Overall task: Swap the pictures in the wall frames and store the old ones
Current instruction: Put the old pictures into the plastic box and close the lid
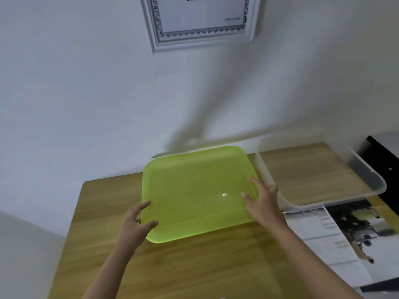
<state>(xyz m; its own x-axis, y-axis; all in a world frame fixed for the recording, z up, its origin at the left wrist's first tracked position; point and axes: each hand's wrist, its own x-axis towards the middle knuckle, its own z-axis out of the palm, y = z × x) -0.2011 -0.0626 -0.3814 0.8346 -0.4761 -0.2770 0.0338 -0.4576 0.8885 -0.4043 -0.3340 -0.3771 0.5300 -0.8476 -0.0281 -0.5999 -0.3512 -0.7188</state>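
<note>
Forearms: nearest the camera, both reach forward over the wooden table [194,266] towards the green lid [198,193], the landmark here.
Left hand [135,221]: at the lid's near-left corner, fingers loosely spread and curled round the edge, thumb touching the rim; whether it truly grips, I cannot tell.
Right hand [264,201]: on the lid's right edge, fingers spread and laid flat on its top.
Green lid: translucent, tilted, its far edge near the wall.
Clear storage box [371,180]: just right of the lid, open, seemingly empty.
Printed picture [345,238]: right of the lid and nearer the camera, flat on the table, partly under the box.
Wall frame [200,24]: well above the lid, hanging, a bordered sheet inside.
Step in hand: probably handling the box's lid.
Doing it well: hold opposite edges evenly, keep it level, and avoid sweeping the printed picture off the table.
</note>
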